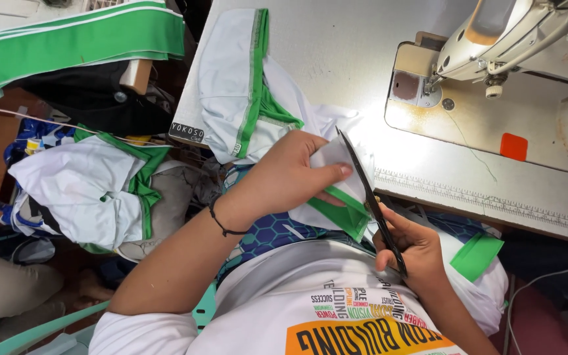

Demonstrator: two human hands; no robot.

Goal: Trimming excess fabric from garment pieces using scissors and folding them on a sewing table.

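My left hand (294,174) pinches a white fabric piece with green trim (336,207), holding it up in front of my chest. My right hand (415,253) grips black scissors (366,190) by the handles. The blades point up and away, lying along the right edge of the fabric piece next to my left thumb. A black cord bracelet circles my left wrist. More white and green cloth (474,256) drapes over my lap under the right hand.
A sewing machine (494,39) stands at the back right on a white table (336,59). A white and green garment (244,92) lies on the table's left part. Piles of white and green cloth (87,190) sit at the left. A ruler strip (494,200) lines the table edge.
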